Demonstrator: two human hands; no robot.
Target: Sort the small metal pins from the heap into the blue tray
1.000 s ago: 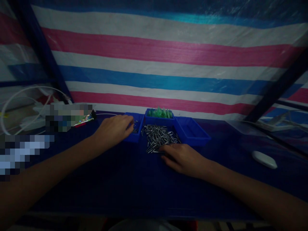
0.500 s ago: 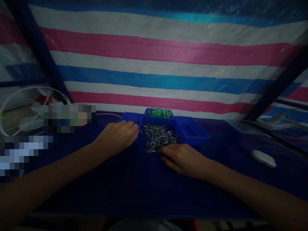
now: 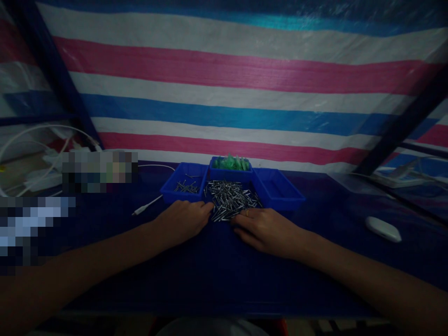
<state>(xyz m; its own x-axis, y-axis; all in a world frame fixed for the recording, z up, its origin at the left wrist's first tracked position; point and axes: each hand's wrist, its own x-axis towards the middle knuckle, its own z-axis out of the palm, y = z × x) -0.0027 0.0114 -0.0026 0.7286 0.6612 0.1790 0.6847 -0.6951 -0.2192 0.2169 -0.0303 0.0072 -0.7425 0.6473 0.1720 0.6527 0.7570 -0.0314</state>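
Observation:
A heap of thin silver nail-like metal pieces (image 3: 231, 198) lies on the dark blue table, in the middle of the view. My left hand (image 3: 185, 219) is at the heap's lower left edge, its fingers curled and pressed together; anything between the fingertips is hidden. My right hand (image 3: 264, 231) rests at the front right of the heap, with a ring on one finger. Its fingers are bent in, the tips touching the metal pieces, and what they pinch is too small to make out. Just beyond my left hand, a blue bin (image 3: 168, 195) holds some of the same pieces.
Behind the heap stands a blue bin (image 3: 231, 174) of green plastic items. A third blue bin (image 3: 280, 186) is to the right. A white case (image 3: 383, 229) lies far right, a white cable plug (image 3: 140, 210) at left. Striped sheeting (image 3: 245, 112) hangs behind.
My left hand has come back from over the left bin, down and to the right, to the heap's edge, uncovering the pieces in that bin. My right hand has hardly moved.

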